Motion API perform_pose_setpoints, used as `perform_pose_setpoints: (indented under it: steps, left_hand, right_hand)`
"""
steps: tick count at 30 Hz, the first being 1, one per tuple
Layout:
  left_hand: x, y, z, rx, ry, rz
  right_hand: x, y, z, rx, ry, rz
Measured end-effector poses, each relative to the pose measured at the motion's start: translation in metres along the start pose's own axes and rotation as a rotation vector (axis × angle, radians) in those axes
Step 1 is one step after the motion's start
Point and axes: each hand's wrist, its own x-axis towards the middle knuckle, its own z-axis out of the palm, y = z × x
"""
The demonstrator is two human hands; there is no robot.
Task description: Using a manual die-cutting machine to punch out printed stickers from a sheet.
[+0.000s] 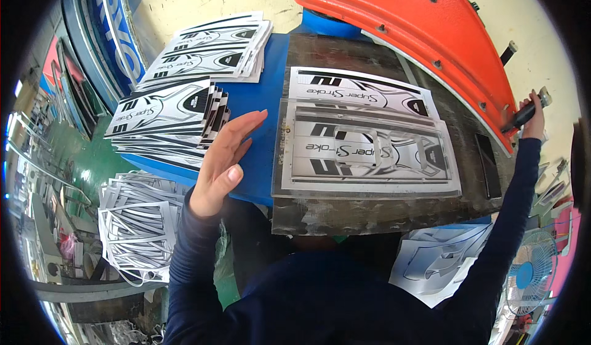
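My right hand (534,120) is wrapped round a black handle (519,119) at the near right end of a large red machine arm (425,22). Empty, with its fingers stretched out, my left hand (221,166) hovers over the blue table (261,154), beside a stack of printed sheets. A transparent plate with raised cutting edges (369,186) lies on a white printed sheet (369,92) on the dark worn board (320,212). Through the plate the black and grey print shows. Part of another print sticks out beyond its far edge.
Two stacks of printed sheets, a near one (163,114) and a far one (212,46), stand on the left. A dark phone-like slab (488,166) lies at the board's right. White offcuts (138,234) are piled lower left; cut sheets (437,262) sit below the board. A fan (526,275) stands lower right.
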Motion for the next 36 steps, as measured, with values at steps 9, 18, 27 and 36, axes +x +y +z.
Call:
perform_pose_setpoints:
  steps: [9,18,27,36]
  left_hand:
    - [-0.01,0.011,0.004,0.109,-0.034,0.092]
    - [0.036,0.07,0.033,0.295,-0.189,0.522]
    - [0.068,0.112,0.117,0.366,-0.313,0.917]
    - [0.043,0.143,0.105,0.534,0.042,0.957]
  right_hand:
    - [-0.085,-0.018,0.081,0.018,0.154,-0.059]
    - [-0.213,-0.063,0.137,0.174,-0.181,0.013]
    - [-0.317,-0.101,0.2,0.04,-0.523,-0.184]
    - [-0.218,-0.093,0.158,-1.138,0.275,-1.205]
